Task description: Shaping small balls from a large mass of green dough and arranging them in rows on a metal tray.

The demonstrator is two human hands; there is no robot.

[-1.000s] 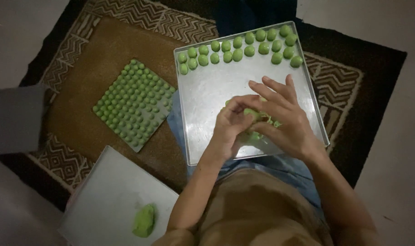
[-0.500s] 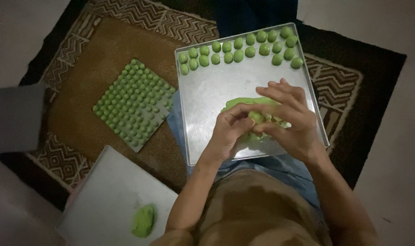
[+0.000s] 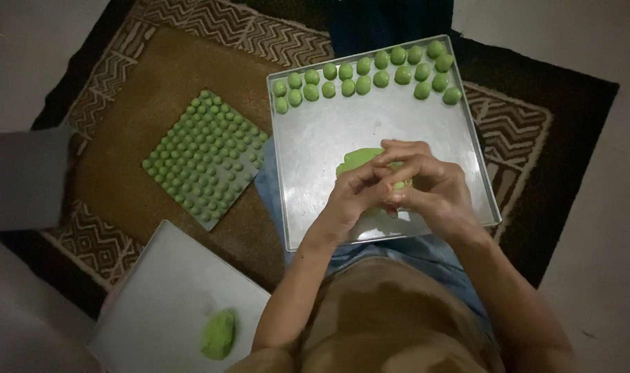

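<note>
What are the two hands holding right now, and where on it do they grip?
Both the left hand and right hand pinch the near edge of a green dough lump over the metal tray; exact finger contact is hidden.

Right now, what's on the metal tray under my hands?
On the metal tray, two rows of small green dough balls line the far edge. The left hand and right hand cover most of a green dough lump.
</note>
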